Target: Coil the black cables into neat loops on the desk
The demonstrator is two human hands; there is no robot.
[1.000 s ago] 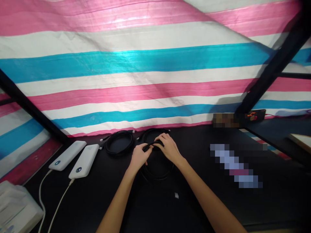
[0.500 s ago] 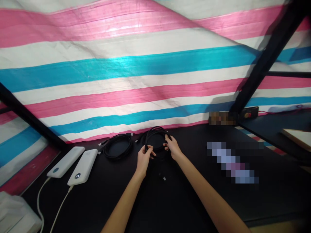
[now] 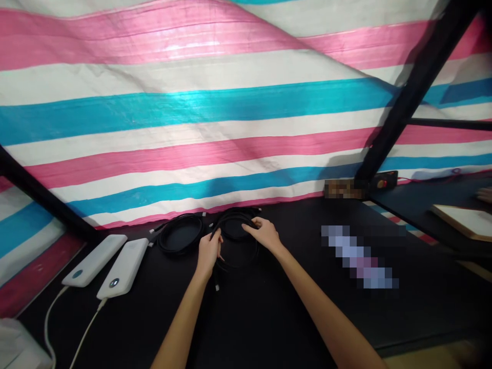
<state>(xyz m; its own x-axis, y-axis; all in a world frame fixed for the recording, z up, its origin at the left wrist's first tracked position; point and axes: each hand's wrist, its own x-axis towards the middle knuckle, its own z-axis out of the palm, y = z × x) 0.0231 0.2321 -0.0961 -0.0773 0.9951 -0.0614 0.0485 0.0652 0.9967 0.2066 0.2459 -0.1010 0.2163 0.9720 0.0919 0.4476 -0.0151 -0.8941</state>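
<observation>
A coiled black cable lies near the back of the black table, in front of the striped tarp. My left hand pinches the coil's left side, fingers closed on it. My right hand grips its right side from above. One loose end of the cable with a light plug hangs toward me below my left hand. A second coiled black cable rests flat just to the left, untouched.
Two white power banks with white leads lie at the left. A pink, white and blue striped tarp hangs behind. Black frame posts stand at both sides. A pale board lies far right, another person's fingers beside it.
The view has tilted. Both hands have shifted on the coil, lowering it toward the table, my left hand moving left and nearer me. The loose plug end now trails below my left hand.
</observation>
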